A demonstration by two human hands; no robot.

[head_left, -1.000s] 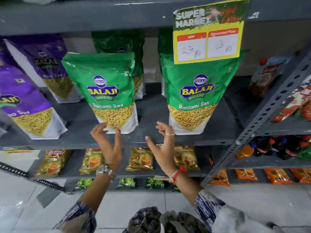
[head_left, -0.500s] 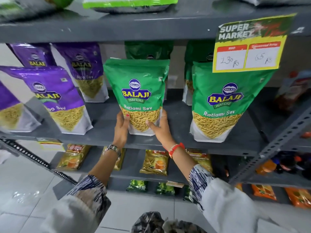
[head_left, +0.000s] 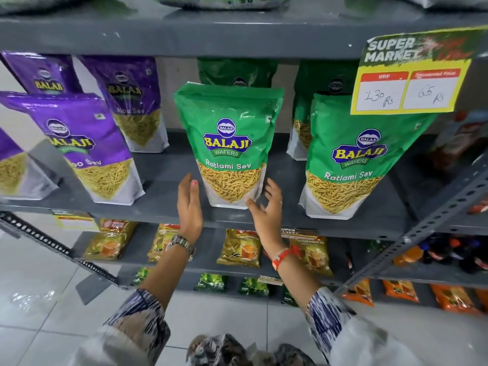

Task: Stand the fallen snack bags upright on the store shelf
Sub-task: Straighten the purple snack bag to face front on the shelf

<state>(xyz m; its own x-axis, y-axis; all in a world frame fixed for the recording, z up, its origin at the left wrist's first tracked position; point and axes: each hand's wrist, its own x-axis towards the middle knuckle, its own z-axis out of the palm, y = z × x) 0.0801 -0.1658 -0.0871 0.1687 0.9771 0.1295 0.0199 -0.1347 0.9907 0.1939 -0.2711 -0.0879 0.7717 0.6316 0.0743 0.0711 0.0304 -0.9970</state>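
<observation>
A green Ratlami Sev bag point(head_left: 228, 143) stands upright in the middle of the grey shelf point(head_left: 290, 220). My left hand point(head_left: 188, 204) is open just left of the bag's base, fingers up, a small gap between them and the bag. My right hand point(head_left: 266, 207) is open at the bag's lower right corner, its thumb over the corner and its fingers spread beside the edge. A second green bag point(head_left: 351, 159) stands upright to the right. Two more green bags stand behind them.
Purple Aloo Sev bags point(head_left: 87, 146) lean upright on the left. A yellow price sign point(head_left: 412, 75) hangs from the shelf above. A green bag point(head_left: 221, 1) lies flat on the top shelf. A slotted steel post point(head_left: 422, 225) crosses at right. Tea packets point(head_left: 240, 247) fill the lower shelf.
Both hands went to the middle green bag and held its base half a second ago. Now they have come off it and spread slightly outward. The bag stays upright.
</observation>
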